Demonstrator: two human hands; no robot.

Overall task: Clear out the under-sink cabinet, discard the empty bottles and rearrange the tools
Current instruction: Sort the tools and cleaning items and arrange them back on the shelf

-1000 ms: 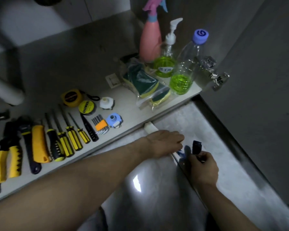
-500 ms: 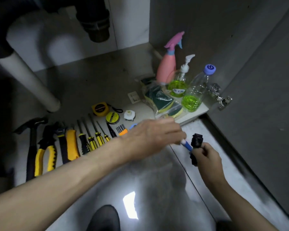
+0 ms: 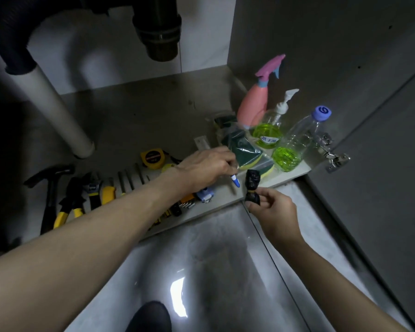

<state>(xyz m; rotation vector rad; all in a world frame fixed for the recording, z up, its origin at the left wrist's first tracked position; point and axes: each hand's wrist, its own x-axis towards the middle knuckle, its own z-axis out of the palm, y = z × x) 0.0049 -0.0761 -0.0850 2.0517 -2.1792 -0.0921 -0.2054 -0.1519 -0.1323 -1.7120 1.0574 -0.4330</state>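
The cupboard floor [image 3: 134, 116] holds everything; a white pipe [image 3: 55, 109] stands on it at the back left; a pink spray bottle [image 3: 254, 104], a pump bottle [image 3: 270, 130] and a clear bottle [image 3: 295, 144] with green liquid stand at the right, with bagged sponges [image 3: 244, 152] just beside them; a hammer [image 3: 49, 188], pliers [image 3: 68, 204] and a tape measure [image 3: 152, 159] lie at the left. The left hand [image 3: 206, 167] has its fingers curled round a blue and white pen [image 3: 307, 182]; the right hand [image 3: 271, 209] pinches a small black roll [image 3: 252, 186] upright near the front edge.
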